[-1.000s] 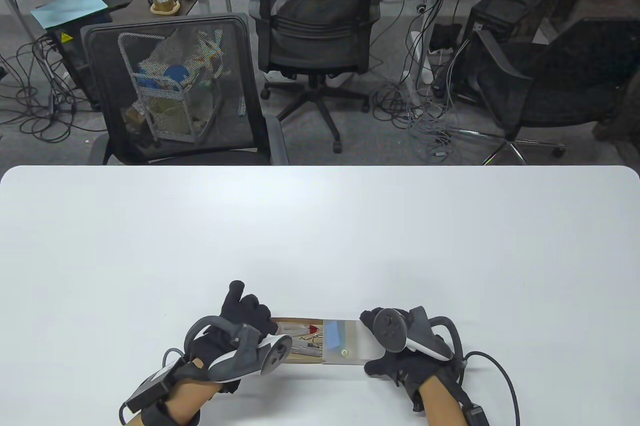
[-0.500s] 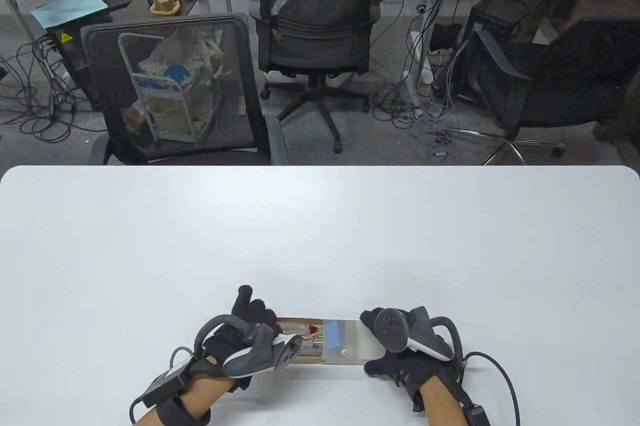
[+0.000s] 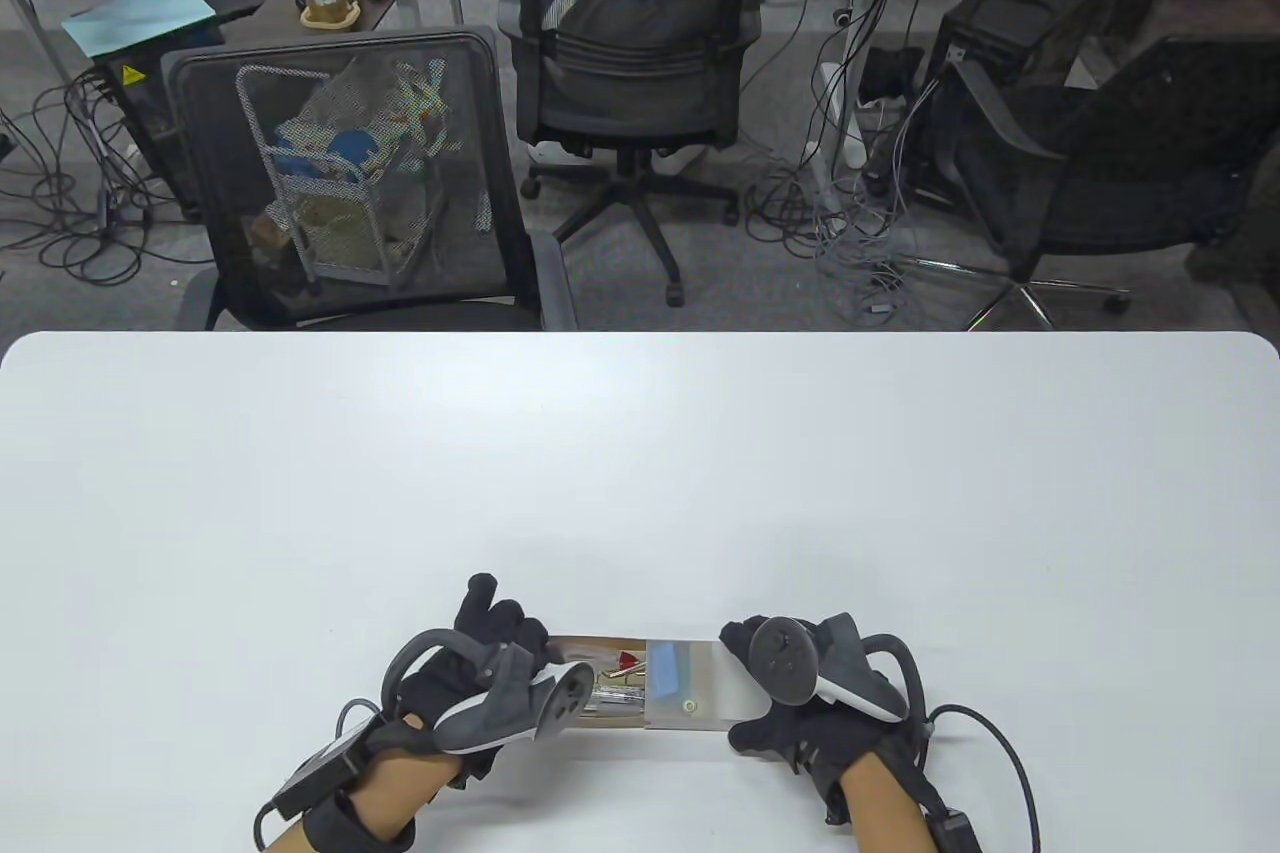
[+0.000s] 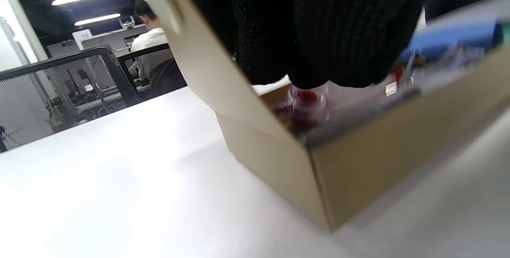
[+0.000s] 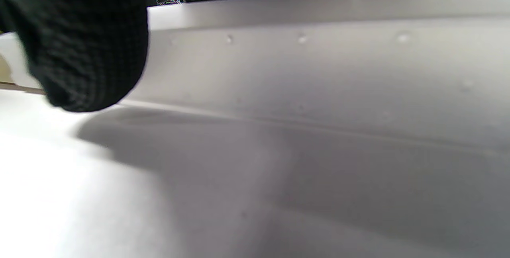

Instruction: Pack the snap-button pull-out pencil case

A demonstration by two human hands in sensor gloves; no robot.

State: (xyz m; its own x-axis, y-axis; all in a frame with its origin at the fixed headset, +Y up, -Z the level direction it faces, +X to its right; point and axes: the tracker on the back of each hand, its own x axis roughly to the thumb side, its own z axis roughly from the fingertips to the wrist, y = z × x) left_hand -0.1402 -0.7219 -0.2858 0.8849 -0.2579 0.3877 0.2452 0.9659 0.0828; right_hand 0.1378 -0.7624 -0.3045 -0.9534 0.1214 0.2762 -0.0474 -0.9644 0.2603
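While the right hand (image 3: pixel 800 693) holds the sleeve (image 3: pixel 690 683), the left hand (image 3: pixel 490 673) has pushed the tray (image 3: pixel 610 688) in, fingers on its end, nearly packed

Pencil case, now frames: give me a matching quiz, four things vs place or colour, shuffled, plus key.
Things:
1. tray
2. sleeve
3. left hand
4. right hand

Descriptions:
A. frosted translucent, metal snap on top
B. at the case's right end, on the sleeve
C. tan card, drawn out to the left, stationery inside
D. over the open tray, fingers among its contents

Pairs: 1-C, 2-A, 3-D, 4-B
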